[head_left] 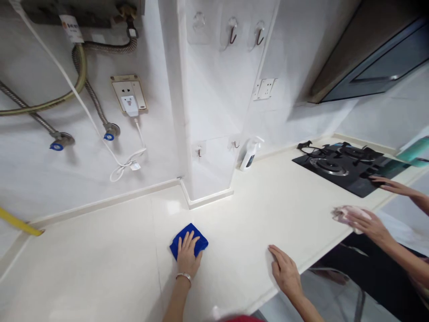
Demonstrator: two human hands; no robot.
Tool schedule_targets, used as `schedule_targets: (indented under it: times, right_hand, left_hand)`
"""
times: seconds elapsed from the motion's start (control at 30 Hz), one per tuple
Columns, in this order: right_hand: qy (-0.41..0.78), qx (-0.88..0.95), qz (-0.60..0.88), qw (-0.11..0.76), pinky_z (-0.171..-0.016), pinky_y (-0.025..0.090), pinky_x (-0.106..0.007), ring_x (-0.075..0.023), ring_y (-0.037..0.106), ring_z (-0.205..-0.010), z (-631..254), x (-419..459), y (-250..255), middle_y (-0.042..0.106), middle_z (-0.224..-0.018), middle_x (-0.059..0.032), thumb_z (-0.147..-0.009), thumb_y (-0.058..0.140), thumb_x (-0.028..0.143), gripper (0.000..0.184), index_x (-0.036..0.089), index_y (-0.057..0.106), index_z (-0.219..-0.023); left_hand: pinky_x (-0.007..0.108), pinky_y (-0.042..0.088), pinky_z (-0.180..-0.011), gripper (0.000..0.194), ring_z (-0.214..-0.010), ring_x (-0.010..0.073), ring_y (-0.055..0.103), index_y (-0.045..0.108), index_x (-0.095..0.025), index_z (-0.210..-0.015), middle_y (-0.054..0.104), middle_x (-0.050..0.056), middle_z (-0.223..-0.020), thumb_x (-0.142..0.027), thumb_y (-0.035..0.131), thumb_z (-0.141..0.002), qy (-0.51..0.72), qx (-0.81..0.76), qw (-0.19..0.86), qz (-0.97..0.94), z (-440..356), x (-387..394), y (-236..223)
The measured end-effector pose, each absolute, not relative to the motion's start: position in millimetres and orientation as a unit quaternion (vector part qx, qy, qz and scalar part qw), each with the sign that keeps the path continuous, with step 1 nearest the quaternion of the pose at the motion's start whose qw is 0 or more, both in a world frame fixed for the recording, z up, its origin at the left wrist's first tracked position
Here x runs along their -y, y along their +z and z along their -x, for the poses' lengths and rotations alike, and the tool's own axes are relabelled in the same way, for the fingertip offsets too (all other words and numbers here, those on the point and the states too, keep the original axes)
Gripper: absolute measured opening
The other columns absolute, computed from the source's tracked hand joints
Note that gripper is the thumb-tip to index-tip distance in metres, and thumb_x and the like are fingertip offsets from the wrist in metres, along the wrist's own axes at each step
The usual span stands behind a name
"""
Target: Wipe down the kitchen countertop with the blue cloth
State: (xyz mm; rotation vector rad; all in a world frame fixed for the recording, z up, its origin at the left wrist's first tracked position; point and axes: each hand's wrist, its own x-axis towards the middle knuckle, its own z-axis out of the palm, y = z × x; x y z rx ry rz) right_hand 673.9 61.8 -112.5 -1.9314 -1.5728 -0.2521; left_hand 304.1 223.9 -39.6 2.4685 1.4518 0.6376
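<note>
Two hands work the bench (254, 210): the left hand (187, 257) lies with fingers spread flat on a blue microfibre cloth (197, 239), pressing without gripping, while the right hand (284, 273) rests open to its right, fingers holding nothing. That cloth sits near the bench's near edge and should handle light, soft and limp (easiest pressed under the palm or pinched at a corner).

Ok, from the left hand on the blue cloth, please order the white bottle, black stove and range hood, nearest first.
From the left hand:
1. White bottle, counter by the wall.
2. Black stove, farther right on the counter.
3. Range hood, upper right, above the stove.
</note>
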Motion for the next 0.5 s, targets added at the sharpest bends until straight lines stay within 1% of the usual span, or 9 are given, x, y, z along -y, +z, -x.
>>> schedule_targets:
  times: [0.1, 0.17, 0.23, 0.37, 0.5]
  right_hand:
    - [-0.098, 0.592, 0.732, 0.322, -0.101, 0.047, -0.047, -0.0256, 0.056, -0.121, -673, -62, -112, 0.061, -0.132, -0.0081, -0.087, 0.040, 0.022, 0.044, 0.023, 0.055, -0.129]
    - [-0.099, 0.589, 0.731, 0.329, -0.101, 0.047, -0.046, -0.0254, 0.057, -0.121, -672, -63, -112, 0.061, -0.132, -0.0084, -0.087, 0.040, 0.022, 0.044, 0.023, 0.056, -0.129]
    - [-0.096, 0.586, 0.733, 0.332, -0.102, 0.046, -0.046, -0.0253, 0.056, -0.121, -671, -64, -111, 0.061, -0.132, -0.0085, -0.087, 0.040, 0.022, 0.044, 0.022, 0.057, -0.127]
    - [-0.086, 0.576, 0.742, 0.332, -0.106, 0.044, -0.046, -0.0246, 0.054, -0.123, -668, -65, -109, 0.060, -0.133, -0.0089, -0.088, 0.039, 0.021, 0.044, 0.021, 0.057, -0.128]
    - [-0.089, 0.574, 0.739, 0.342, -0.108, 0.043, -0.045, -0.0232, 0.054, -0.124, -667, -65, -112, 0.059, -0.134, -0.0084, -0.088, 0.039, 0.019, 0.045, 0.020, 0.057, -0.129]
  left_hand:
    - [0.063, 0.024, -0.121, 0.042, -0.144, 0.0277, 0.038, 0.060, -0.028, -0.128, 0.050, 0.008, -0.149, -0.037, 0.058, -0.087, 0.214, -0.471, 0.162, -0.841, -291, -233, -32]
    - [0.065, 0.022, -0.121, 0.044, -0.144, 0.0280, 0.038, 0.059, -0.028, -0.128, 0.050, 0.008, -0.149, -0.038, 0.059, -0.086, 0.215, -0.462, 0.182, -0.841, -287, -234, -29]
    - [0.065, 0.021, -0.121, 0.043, -0.144, 0.0274, 0.037, 0.059, -0.027, -0.129, 0.050, 0.008, -0.150, -0.037, 0.057, -0.087, 0.214, -0.465, 0.186, -0.839, -288, -234, -28]
    - [0.063, 0.021, -0.122, 0.041, -0.145, 0.0263, 0.036, 0.058, -0.025, -0.130, 0.049, 0.009, -0.150, -0.037, 0.050, -0.091, 0.207, -0.478, 0.151, -0.840, -292, -226, -31]
    - [0.062, 0.022, -0.122, 0.051, -0.148, 0.0274, 0.030, 0.048, -0.024, -0.141, 0.040, 0.011, -0.156, -0.040, 0.046, -0.093, 0.203, -0.455, 0.104, -0.861, -287, -214, -38]
